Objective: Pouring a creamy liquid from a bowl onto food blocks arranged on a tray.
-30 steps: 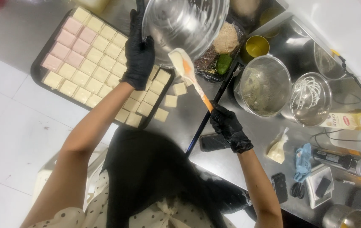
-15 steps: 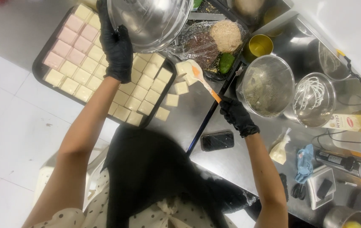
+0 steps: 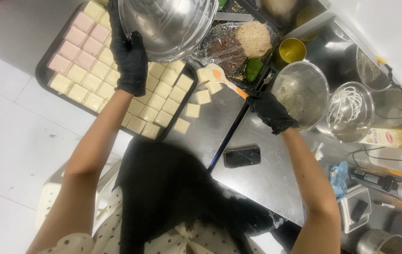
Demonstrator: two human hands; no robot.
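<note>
My left hand (image 3: 129,59), in a black glove, grips the rim of a large clear glass bowl (image 3: 168,23) tilted above a black tray (image 3: 45,70) filled with several cream and pink squares (image 3: 88,70). My right hand (image 3: 271,110), also gloved in black, holds the orange handle of a spatula (image 3: 222,80) whose pale blade points toward the bowl and lies over a few loose cream squares (image 3: 201,99) on the steel counter.
A dark tray (image 3: 238,47) holds brown, beige and green mounds. Steel bowls (image 3: 304,94), one with a whisk (image 3: 349,110), stand to the right beside a yellow cup (image 3: 292,49) and a cream carton (image 3: 389,136). A phone (image 3: 242,156) lies on the counter.
My left hand has carried the bowl up and left over the tray. My right hand with the spatula has moved up toward the bowl.
</note>
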